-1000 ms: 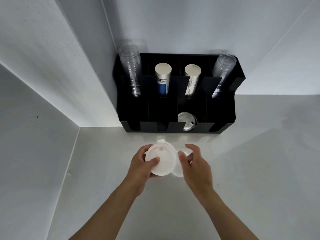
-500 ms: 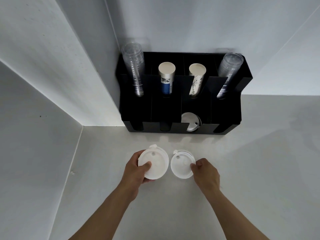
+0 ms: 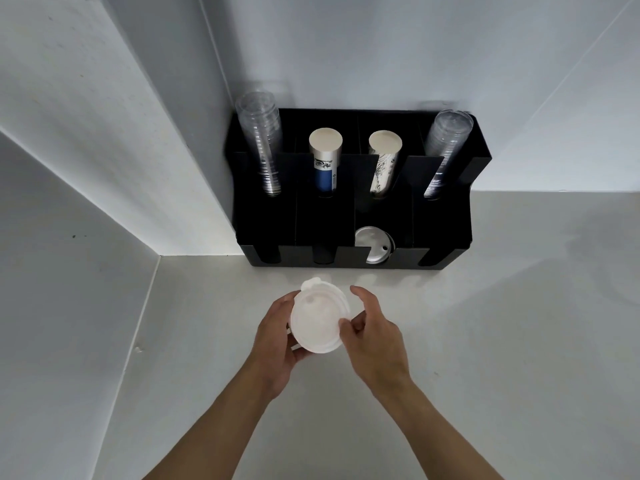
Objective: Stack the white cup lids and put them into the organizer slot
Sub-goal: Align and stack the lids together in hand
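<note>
Both hands meet over the counter, just in front of the organizer, around a stack of white cup lids [image 3: 318, 320]. The left hand [image 3: 273, 341] cups the stack from its left side and from beneath, the fingers curled under the rim and the thumb up along the left edge, so that the lids are held tilted with their flat tops turned toward the camera. The right hand [image 3: 372, 336] closes on the right edge, the thumb pressed on the rim while the index finger arches over the far side, half open, its tip apart from the plastic. How many lids are in the stack cannot be told, though offset rims show at its right edge. Behind the hands stands the black organizer [image 3: 443, 233], set back in the corner against the wall, with tall rear compartments and low front slots. The rear row holds, left to right, a tall column of clear plastic cups [image 3: 261, 143], a stack of paper cups with a blue band [image 3: 325, 161], a stack of paper cups with a printed pattern [image 3: 382, 161], and a second column of clear plastic cups [image 3: 443, 150] leaning right. In the third front slot from the left another white lid [image 3: 372, 245] rests tilted; the other front slots look dark. The counter [image 3: 502, 341] is pale grey, and white wall panels [image 3: 104, 133] enclose it at the left and rear.
</note>
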